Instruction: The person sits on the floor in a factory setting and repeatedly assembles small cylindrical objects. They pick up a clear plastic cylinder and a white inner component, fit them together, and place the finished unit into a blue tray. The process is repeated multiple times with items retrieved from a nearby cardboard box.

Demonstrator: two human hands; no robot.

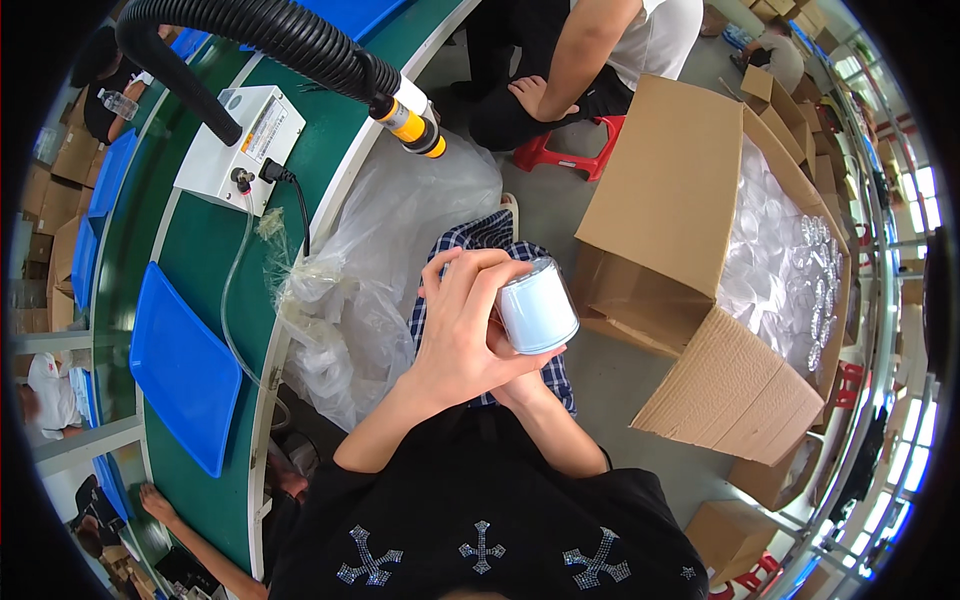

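Head view: pale-blue cup point(540, 308) sits tilted above the lap, gripped by the left hand point(458, 328); right hand point(522, 386) is mostly hidden, grip indeterminable. Handling seems underway, cup not yet set down. Open carton point(660, 180) at right holds clear pieces point(770, 265).

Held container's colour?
Pale blue: the container shows best in the head view.

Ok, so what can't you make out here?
All in the head view:
Right hand: mostly hidden behind the left hand; its grip is unclear.
Light blue container: far side turned away from the camera.
Open carton: bottom hidden by the clear items inside.
Person in white: head cut off by the top edge.
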